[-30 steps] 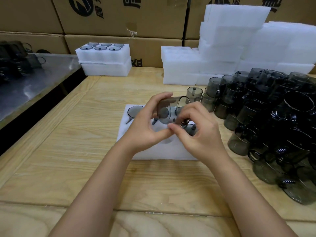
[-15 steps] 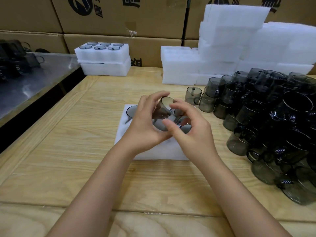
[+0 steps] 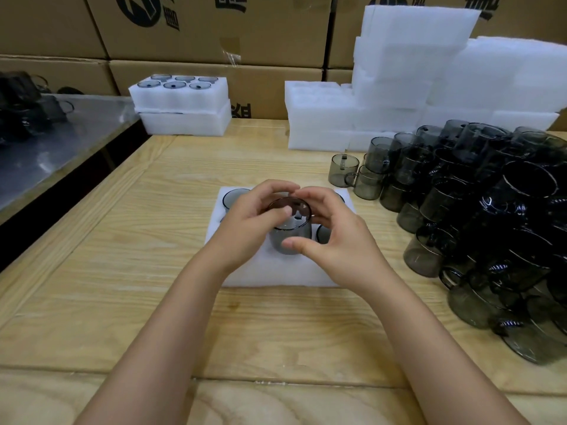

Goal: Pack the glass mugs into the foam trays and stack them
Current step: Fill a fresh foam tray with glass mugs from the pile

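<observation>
A smoky grey glass mug (image 3: pixel 291 230) stands upright, mouth up, over the white foam tray (image 3: pixel 273 271) at the table's middle. My left hand (image 3: pixel 248 222) grips its left side with fingers curled over the rim. My right hand (image 3: pixel 334 237) grips its right side, thumb on the front wall. Another mug (image 3: pixel 234 196) sits sunk in the tray's far left pocket, and a mug rim (image 3: pixel 322 233) shows under my right hand. My hands hide the tray's other pockets.
A big heap of loose grey mugs (image 3: pixel 478 216) fills the table's right side. Empty foam trays (image 3: pixel 399 87) are stacked at the back right. Two stacked trays (image 3: pixel 184 108), the top one filled, stand at back left. Cardboard boxes line the wall; a steel table (image 3: pixel 46 148) lies left.
The mug was tilted on its side between both hands; now it is turned upright and lowered onto the tray. Both hands have kept their hold on it.
</observation>
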{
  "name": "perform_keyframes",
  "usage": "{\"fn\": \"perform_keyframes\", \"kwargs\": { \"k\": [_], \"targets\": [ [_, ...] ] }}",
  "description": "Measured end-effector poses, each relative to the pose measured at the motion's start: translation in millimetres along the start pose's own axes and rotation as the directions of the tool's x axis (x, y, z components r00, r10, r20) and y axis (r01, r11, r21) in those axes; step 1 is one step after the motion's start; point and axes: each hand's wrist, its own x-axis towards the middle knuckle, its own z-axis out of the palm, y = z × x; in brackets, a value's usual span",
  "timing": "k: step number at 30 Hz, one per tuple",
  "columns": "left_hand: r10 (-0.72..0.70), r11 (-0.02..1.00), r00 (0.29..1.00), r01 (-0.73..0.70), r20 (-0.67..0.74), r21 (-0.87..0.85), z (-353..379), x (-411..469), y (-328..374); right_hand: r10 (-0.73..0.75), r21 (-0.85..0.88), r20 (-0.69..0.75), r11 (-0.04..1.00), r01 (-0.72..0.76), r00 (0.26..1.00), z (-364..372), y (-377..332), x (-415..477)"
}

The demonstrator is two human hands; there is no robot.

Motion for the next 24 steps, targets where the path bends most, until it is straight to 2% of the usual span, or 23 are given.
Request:
{"fn": "perform_keyframes", "kwargs": {
  "k": [5,8,10,14,17,19,22,24],
  "targets": [
    [0.054,0.988,0.987,-0.031,-0.148,0.154,3.3,-0.3,-4.0,0.014,-0.022,0.029,1.0,-0.013,0.999,2.3,-1.3,-1.3],
    [0.044,0.967,0.987,-0.003,-0.155,0.255,5.2,0.1,-5.7,-0.017,-0.186,0.011,0.982,0.018,1.0,3.1,-2.3,-2.1],
    [0.035,0.965,0.984,0.011,-0.173,0.26,6.1,0.3,-6.5,-0.024,-0.263,0.001,0.964,0.023,1.0,2.3,-1.2,-1.3],
    [0.067,0.956,0.972,0.002,-0.227,0.293,9.4,0.8,-5.4,0.03,-0.298,0.001,0.954,-0.028,1.0,1.7,0.1,0.5],
    [0.099,0.931,0.978,-0.027,-0.182,0.365,13.2,-1.1,-3.7,0.019,-0.31,0.015,0.951,-0.013,1.0,1.3,-2.1,1.2],
    [0.198,0.869,0.976,-0.134,-0.088,0.477,14.8,-4.3,-2.7,-0.042,-0.343,0.051,0.937,0.057,0.998,1.8,-3.8,0.2],
    [0.331,0.687,0.933,-0.339,0.138,0.643,17.3,-8.8,0.4,-0.138,-0.594,0.205,0.769,0.235,0.969,7.9,-1.9,-6.1],
    [0.257,0.614,0.936,-0.351,0.241,0.706,18.3,-8.5,1.0,-0.136,-0.686,0.257,0.672,0.28,0.957,12.4,-1.8,-9.2]
  ]
}}
